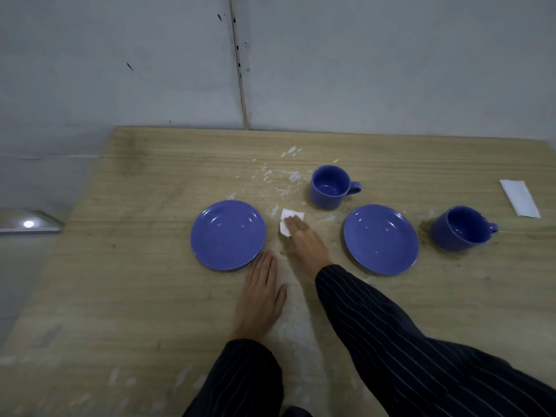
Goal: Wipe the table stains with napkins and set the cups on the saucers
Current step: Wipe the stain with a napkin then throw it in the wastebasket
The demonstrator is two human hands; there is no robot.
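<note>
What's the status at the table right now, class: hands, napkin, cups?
Right hand pressing napkin flat on table; left hand flat, empty. White stains remain beyond. Both cups off saucers. Nothing blocking.

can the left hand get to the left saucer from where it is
Probably yes: the left hand lies flat on the table, its fingers right beside the left saucer rim, with nothing between them.

Glossy blue saucers (228, 235) and cups (329, 186) catch the light; matt wood-grain table (150, 281), soft white paper napkin (289, 222), pinstriped cloth sleeves (391, 335).
</note>
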